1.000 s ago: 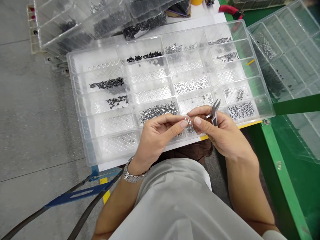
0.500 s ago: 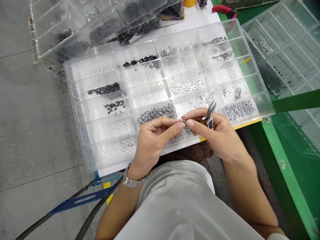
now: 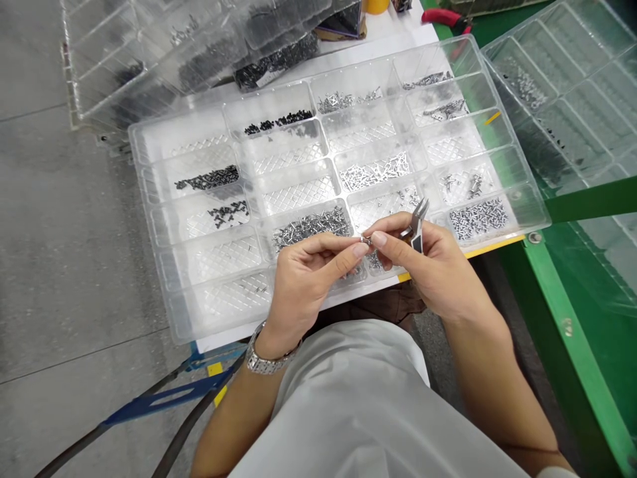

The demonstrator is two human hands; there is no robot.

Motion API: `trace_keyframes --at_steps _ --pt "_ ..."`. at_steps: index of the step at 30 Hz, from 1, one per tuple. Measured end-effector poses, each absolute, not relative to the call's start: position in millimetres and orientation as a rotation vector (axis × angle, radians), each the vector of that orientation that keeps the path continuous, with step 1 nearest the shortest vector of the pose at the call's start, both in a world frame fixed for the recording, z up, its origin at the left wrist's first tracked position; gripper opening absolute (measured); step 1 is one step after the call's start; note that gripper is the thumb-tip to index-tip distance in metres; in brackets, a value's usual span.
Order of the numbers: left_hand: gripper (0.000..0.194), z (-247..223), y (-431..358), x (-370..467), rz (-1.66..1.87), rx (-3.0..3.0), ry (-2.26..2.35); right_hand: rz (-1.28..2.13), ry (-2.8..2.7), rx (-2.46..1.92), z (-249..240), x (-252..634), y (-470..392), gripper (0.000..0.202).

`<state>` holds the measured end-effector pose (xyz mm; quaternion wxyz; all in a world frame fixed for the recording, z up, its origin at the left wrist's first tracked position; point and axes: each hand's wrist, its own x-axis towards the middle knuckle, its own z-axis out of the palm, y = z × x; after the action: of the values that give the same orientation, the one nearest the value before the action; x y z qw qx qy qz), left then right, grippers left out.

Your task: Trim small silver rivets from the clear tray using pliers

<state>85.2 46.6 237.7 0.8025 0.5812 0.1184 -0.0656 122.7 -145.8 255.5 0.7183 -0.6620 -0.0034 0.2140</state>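
My left hand (image 3: 311, 279) pinches a tiny metal part (image 3: 367, 241) between thumb and index finger. From the other side, the thumb and index finger of my right hand (image 3: 423, 259) close on the same part, so the fingertips nearly meet. Tucked in my right palm is a pair of cutting pliers (image 3: 418, 226), its jaws pointing up and away; the handles are mostly hidden by the hand. Both hands are over the front edge of a clear compartment tray (image 3: 199, 265). Near my fingers lie silver pins (image 3: 313, 226) in one compartment and small screws (image 3: 478, 219) in another.
More clear trays stand at the upper left (image 3: 99, 66) and the right (image 3: 577, 79). Red-handled pliers (image 3: 442, 18) lie at the back. A green metal frame (image 3: 562, 318) runs along the right side, and a blue chair part (image 3: 169, 398) stands at lower left.
Both hands keep their pinch on the small part. The cutting pliers in my right hand have tilted slightly; otherwise the view has only shifted a little.
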Motion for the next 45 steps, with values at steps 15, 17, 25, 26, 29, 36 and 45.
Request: trace_keyframes --at_steps 15,17,25,26,29,36,45 --pt "0.005 234.9 43.4 84.0 -0.036 1.280 0.268 0.364 0.076 -1.531 253.1 119.6 -137.0 0.015" --pt "0.006 235.0 42.7 83.5 -0.020 1.279 0.272 0.348 0.093 -1.517 251.7 118.8 -135.7 0.014" --pt "0.011 238.6 41.9 82.3 -0.035 1.296 0.297 0.318 0.120 -1.476 248.7 116.5 -133.7 0.014" --pt "0.012 238.6 42.3 82.0 -0.043 1.289 0.305 0.322 0.125 -1.472 248.6 116.4 -134.0 0.015" --pt "0.013 238.3 43.1 81.0 -0.051 1.270 0.329 0.330 0.138 -1.459 248.3 115.8 -134.6 0.017" --pt "0.015 246.1 44.4 77.5 -0.058 1.263 0.330 0.330 0.122 -1.476 251.4 114.2 -132.5 0.020" --pt "0.021 252.8 62.4 69.1 -0.009 1.331 0.421 0.307 0.076 -1.669 260.7 122.2 -134.1 0.029"
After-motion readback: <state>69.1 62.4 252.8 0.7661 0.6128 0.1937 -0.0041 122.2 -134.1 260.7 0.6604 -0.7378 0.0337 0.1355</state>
